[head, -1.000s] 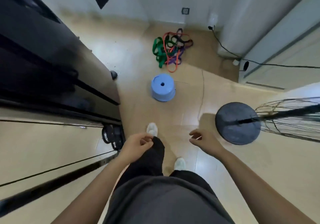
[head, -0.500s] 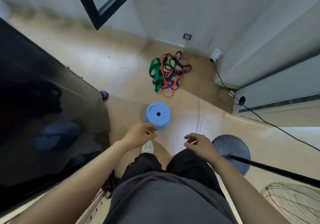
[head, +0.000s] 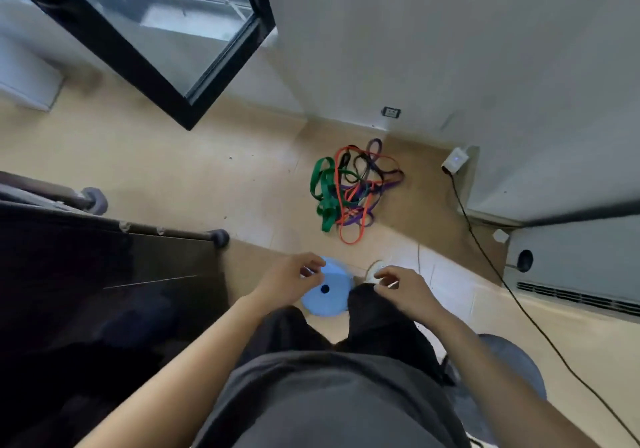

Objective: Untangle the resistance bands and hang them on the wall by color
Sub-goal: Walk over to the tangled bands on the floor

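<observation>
A tangled heap of resistance bands (head: 353, 189) lies on the tan floor near the white wall (head: 433, 49): green at the left, orange looped through the middle, purple and black at the right. My left hand (head: 291, 279) and my right hand (head: 403, 288) hover in front of my waist, well short of the heap. Both hang with fingers loosely curled and hold nothing.
A blue plastic stool (head: 327, 293) stands at my feet between me and the bands. A dark wheeled cabinet (head: 104, 274) fills the left. A black cable (head: 485, 250) runs along the floor at the right from a white plug (head: 455, 160). A black-framed window (head: 156, 32) is upper left.
I have walked forward: the bands and the blue stool are nearer, and the fan base has slid out of view to the lower right. Both hands stay loose and hold nothing.
</observation>
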`<state>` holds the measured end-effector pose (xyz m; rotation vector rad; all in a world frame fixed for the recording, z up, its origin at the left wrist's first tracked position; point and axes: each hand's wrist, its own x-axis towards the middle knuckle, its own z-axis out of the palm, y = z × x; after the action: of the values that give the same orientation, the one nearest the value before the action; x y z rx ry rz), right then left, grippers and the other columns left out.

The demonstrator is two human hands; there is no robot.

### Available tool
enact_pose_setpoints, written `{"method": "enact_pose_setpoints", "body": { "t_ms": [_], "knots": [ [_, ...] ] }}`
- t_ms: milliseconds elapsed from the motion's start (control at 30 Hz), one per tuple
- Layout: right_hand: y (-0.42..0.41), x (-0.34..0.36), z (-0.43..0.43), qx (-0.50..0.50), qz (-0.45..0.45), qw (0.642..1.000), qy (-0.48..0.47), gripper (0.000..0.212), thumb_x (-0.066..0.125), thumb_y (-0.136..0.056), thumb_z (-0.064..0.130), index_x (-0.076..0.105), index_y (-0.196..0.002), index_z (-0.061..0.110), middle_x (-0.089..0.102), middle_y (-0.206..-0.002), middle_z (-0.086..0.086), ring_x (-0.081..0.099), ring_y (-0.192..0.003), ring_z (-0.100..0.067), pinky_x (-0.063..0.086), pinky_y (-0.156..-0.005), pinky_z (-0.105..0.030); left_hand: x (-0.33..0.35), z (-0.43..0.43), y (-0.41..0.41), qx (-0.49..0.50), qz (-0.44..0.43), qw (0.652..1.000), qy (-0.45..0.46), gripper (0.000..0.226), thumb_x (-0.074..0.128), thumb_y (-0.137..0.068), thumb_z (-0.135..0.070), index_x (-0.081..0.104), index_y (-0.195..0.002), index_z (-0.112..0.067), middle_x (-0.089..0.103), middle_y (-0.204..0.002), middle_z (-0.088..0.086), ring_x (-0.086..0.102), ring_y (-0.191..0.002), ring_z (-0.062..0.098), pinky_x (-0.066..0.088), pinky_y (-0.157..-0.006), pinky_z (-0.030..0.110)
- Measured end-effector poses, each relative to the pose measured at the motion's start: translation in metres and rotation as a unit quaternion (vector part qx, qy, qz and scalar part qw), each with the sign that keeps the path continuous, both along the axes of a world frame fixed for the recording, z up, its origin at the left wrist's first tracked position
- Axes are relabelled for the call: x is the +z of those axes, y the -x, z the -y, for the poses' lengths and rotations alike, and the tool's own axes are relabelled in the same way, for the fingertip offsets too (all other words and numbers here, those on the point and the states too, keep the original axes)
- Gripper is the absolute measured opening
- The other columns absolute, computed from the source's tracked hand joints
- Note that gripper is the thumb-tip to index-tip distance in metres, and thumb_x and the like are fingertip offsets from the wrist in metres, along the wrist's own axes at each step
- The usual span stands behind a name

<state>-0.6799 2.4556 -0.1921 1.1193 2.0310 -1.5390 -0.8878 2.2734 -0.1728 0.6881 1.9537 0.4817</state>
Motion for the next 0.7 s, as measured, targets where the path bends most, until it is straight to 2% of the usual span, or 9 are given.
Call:
{"method": "enact_pose_setpoints", "body": {
  "t_ms": [200,267,367,467,600,700],
  "knots": [
    [0.073,-0.027,-0.095,0.046,0.017,0.999,-0.023,0.021,0.071,-0.085,0.021,0.072,-0.106,0.022,0.07,-0.091,0.004,0.065,-0.083,-0.015,0.053,-0.082,-0.034,0.004,-0.08,0.067,0.033,-0.014,0.999,-0.012,0.033,0.067,-0.089,-0.038,0.071,-0.118,-0.024,0.073,-0.108,-0.008,0.068,-0.097,0.011,0.056,-0.093,0.037],
    [0.098,-0.037,-0.114,0.039,0.024,0.999,-0.027,0.021,0.071,-0.084,0.02,0.072,-0.105,0.02,0.07,-0.089,0.005,0.065,-0.085,-0.016,0.054,-0.086,-0.039,-0.003,-0.101,0.094,0.024,-0.024,0.999,-0.008,0.028,0.069,-0.093,-0.03,0.071,-0.12,-0.021,0.073,-0.108,-0.007,0.068,-0.095,0.011,0.054,-0.093,0.034],
    [0.141,-0.058,-0.134,0.024,0.033,0.999,-0.019,0.015,0.071,-0.084,0.013,0.071,-0.099,0.018,0.066,-0.084,0.009,0.062,-0.081,-0.011,0.051,-0.086,-0.036,-0.03,-0.132,0.138,0.009,-0.016,1.0,-0.01,0.027,0.069,-0.094,-0.024,0.071,-0.12,-0.019,0.07,-0.101,-0.008,0.065,-0.087,0.006,0.052,-0.088,0.026],
    [0.183,-0.094,-0.149,0.014,0.056,0.998,-0.014,0.016,0.071,-0.085,0.015,0.068,-0.096,0.026,0.064,-0.082,0.012,0.06,-0.079,-0.011,0.05,-0.083,-0.035,-0.081,-0.162,0.184,-0.022,0.002,1.0,-0.016,0.023,0.068,-0.094,-0.022,0.073,-0.117,-0.02,0.072,-0.101,-0.007,0.066,-0.087,0.006,0.05,-0.082,0.017],
    [0.232,-0.158,-0.167,-0.03,0.094,0.995,-0.007,0.014,0.071,-0.085,0.017,0.07,-0.097,0.024,0.069,-0.088,0.0,0.062,-0.077,-0.016,0.053,-0.08,-0.037,-0.173,-0.2,0.246,-0.069,0.023,0.997,0.005,0.024,0.068,-0.094,-0.02,0.073,-0.117,-0.016,0.071,-0.104,-0.005,0.065,-0.096,0.012,0.051,-0.093,0.029],
    [0.263,-0.221,-0.183,-0.063,0.102,0.993,-0.006,0.019,0.072,-0.085,0.017,0.071,-0.104,0.019,0.072,-0.092,-0.001,0.067,-0.086,-0.018,0.052,-0.086,-0.037,-0.253,-0.229,0.282,-0.097,0.021,0.994,0.036,0.023,0.069,-0.093,-0.025,0.074,-0.114,-0.018,0.074,-0.111,0.0,0.067,-0.1,0.017,0.053,-0.095,0.036]
  ]
}}
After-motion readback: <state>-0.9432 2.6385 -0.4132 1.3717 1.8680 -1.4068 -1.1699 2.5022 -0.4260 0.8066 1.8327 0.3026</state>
